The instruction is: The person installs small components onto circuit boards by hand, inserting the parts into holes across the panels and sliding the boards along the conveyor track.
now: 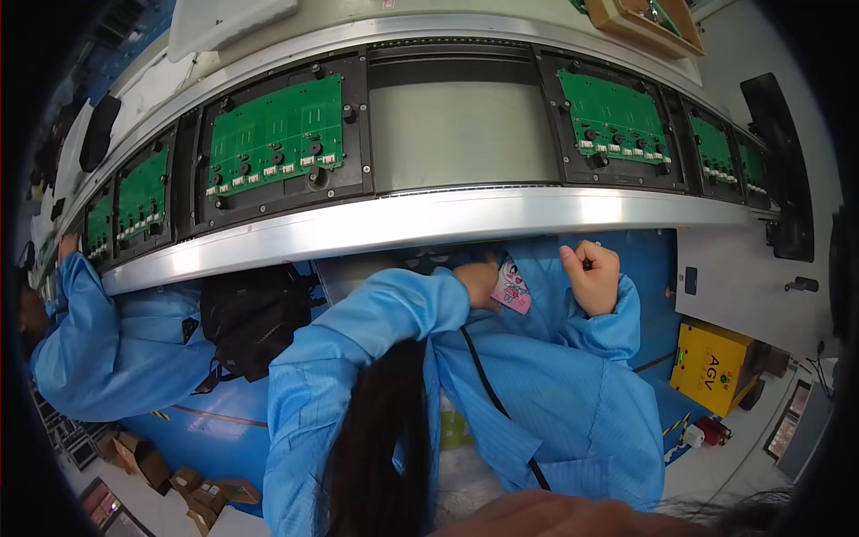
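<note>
My left hand [478, 285] is low in front of the conveyor's near rail, against the left edge of a pink card or pouch [513, 288] with a cartoon figure on it. Its fingers curl at that edge and are partly hidden. To the right, my right hand [593, 277] is raised in a closed fist just below the rail. A small dark thing shows between its thumb and fingers, too small to name. Both arms wear loose blue sleeves. A black strap [488, 376] crosses the blue smock.
Green circuit boards [277, 134] [616, 116] sit in black carriers along the conveyor, behind its silver rail [429, 215]. At left, a co-worker in blue [125, 349] reaches to the line beside a black backpack [250, 318]. A yellow machine [711, 369] stands at right; cardboard boxes [201, 492] lie lower left.
</note>
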A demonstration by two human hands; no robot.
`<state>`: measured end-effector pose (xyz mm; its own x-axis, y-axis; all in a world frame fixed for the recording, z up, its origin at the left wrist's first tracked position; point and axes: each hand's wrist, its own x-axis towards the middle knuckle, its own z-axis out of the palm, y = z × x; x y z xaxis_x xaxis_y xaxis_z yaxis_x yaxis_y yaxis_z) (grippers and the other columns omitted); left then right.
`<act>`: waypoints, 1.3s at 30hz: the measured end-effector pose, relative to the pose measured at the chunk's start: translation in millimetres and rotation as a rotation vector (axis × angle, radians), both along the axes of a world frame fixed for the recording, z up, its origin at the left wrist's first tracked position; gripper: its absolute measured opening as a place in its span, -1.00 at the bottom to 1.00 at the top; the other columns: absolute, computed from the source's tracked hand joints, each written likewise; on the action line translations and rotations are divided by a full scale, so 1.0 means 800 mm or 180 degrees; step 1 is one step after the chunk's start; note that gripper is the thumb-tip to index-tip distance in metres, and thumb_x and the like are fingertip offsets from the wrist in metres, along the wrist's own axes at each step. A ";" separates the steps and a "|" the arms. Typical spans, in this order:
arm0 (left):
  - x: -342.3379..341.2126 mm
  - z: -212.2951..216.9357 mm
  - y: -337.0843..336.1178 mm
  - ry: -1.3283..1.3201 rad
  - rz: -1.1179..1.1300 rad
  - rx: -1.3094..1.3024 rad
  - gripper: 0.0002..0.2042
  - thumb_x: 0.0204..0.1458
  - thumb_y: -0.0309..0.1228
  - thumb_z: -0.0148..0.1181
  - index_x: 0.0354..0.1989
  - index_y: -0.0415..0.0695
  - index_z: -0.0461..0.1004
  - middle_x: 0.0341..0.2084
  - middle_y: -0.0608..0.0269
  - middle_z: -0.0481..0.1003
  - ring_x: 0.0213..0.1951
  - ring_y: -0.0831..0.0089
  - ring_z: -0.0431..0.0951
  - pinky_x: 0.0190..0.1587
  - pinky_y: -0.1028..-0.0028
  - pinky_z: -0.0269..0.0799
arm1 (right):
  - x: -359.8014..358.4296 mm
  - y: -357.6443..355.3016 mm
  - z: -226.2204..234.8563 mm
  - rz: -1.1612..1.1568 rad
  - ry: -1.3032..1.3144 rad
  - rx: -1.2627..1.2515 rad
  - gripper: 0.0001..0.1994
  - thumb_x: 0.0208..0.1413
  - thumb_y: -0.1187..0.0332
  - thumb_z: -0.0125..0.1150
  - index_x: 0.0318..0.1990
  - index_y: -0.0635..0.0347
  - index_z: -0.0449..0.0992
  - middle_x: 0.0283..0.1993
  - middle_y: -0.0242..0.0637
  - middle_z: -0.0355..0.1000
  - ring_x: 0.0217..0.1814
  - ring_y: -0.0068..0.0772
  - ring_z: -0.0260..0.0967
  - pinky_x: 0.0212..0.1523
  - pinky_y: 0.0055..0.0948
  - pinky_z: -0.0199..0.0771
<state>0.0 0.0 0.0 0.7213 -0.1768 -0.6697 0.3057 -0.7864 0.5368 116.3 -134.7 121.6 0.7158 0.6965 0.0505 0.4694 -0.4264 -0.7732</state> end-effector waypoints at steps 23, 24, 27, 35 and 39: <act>-0.065 0.164 0.078 -0.1561 -0.0170 -0.0643 -0.67 0.10 -0.24 0.01 -0.12 -0.28 0.38 -0.27 -0.02 0.46 -0.31 0.12 0.50 -0.16 0.33 0.42 | 0.017 0.098 0.099 0.1378 0.3535 0.1793 -0.68 0.17 0.34 -0.18 -0.66 0.08 0.17 -0.72 -0.43 0.08 -0.72 -0.66 -0.18 -0.75 -0.71 -0.17; -0.078 0.185 0.086 -0.2287 -0.0111 -0.0973 -0.67 0.08 -0.26 0.03 -0.09 -0.26 0.36 -0.22 -0.01 0.44 -0.28 0.14 0.49 -0.15 0.35 0.41 | 0.020 0.119 0.105 0.1419 0.4324 0.1721 -0.66 0.22 0.28 -0.22 -0.64 0.06 0.15 -0.73 -0.46 0.03 -0.73 -0.68 -0.23 -0.78 -0.73 -0.23; -0.104 0.232 0.122 -0.2757 0.0468 -0.1192 -0.67 -0.01 -0.33 0.12 -0.09 -0.23 0.34 -0.16 0.02 0.40 -0.20 0.16 0.44 -0.12 0.35 0.37 | 0.027 0.199 0.107 0.1387 0.5040 0.1478 -0.70 0.22 0.29 -0.21 -0.59 0.09 0.18 -0.70 -0.44 0.05 -0.72 -0.67 -0.15 -0.78 -0.74 -0.24; -0.101 0.211 0.138 -0.3409 0.2160 0.2192 -0.61 -0.17 -0.35 0.19 -0.14 -0.23 0.35 -0.17 0.08 0.34 -0.08 0.15 0.28 0.02 0.29 0.17 | 0.030 0.314 0.055 0.0614 0.5214 0.1184 -0.78 0.19 0.27 -0.15 -0.39 0.21 0.32 -0.43 -0.24 0.30 -0.54 -0.56 0.19 -0.62 -0.70 0.22; -0.092 0.215 0.149 -0.3673 0.2258 0.1888 -0.62 -0.19 -0.40 0.20 -0.12 -0.18 0.37 -0.15 0.14 0.37 -0.06 0.18 0.30 0.03 0.31 0.17 | 0.048 0.316 0.053 0.1535 0.5689 0.1797 -0.69 0.18 0.24 -0.16 -0.18 0.37 0.34 -0.18 -0.01 0.35 -0.24 -0.32 0.36 -0.29 -0.51 0.46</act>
<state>-73.5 119.2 171.8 0.7099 0.5207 0.4743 0.3486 -0.8449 0.4058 154.8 118.1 163.7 -0.0318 0.9877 -0.1534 -0.9131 -0.0911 -0.3974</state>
